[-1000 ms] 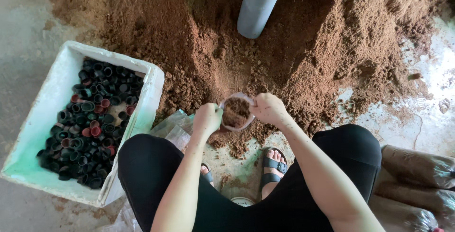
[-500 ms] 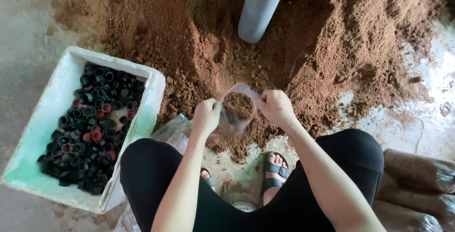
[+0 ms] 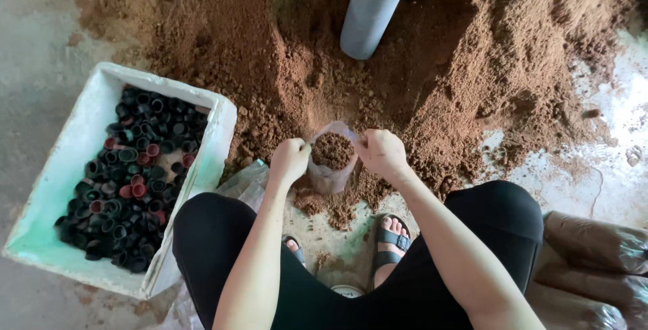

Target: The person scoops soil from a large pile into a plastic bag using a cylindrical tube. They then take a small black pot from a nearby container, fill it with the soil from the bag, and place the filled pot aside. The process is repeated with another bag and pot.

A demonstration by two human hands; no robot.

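held at its rim, soil-filled bag (image 3: 331, 158) sits between left hand (image 3: 289, 160) and right hand (image 3: 382, 153).

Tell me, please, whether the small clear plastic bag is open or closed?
Open: the small clear plastic bag shows brown soil at its mouth, held by left hand and right hand.

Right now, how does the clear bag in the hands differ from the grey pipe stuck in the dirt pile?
The clear bag is soft, see-through and filled with brown soil; the grey pipe is rigid, opaque and looks dark inside. The left hand and right hand hold the bag; nothing touches the pipe. Both open upward.
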